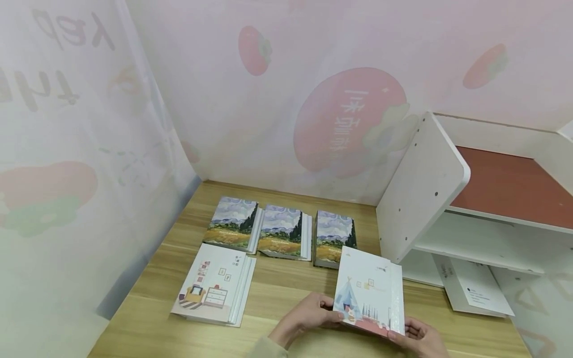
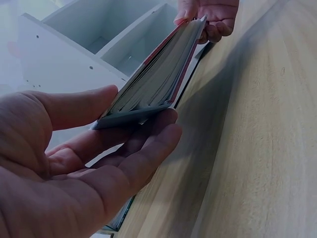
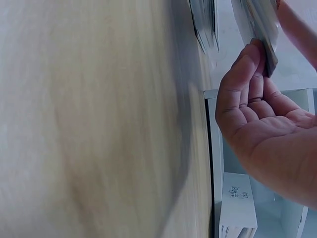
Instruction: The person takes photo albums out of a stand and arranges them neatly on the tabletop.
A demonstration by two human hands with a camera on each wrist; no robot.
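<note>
A white book with a tent drawing on its cover is held tilted above the wooden table, near its front edge. My left hand pinches its lower left corner, thumb on top and fingers underneath. My right hand grips the lower right corner. In the left wrist view the book runs from my left hand up to my right hand. In the right wrist view, the curled fingers of my right hand hold the book's edge.
Three books with landscape covers lie in a row at the back of the table. A white book with a furniture drawing lies at the left. A white shelf unit stands at the right, with a white book on its lowest level.
</note>
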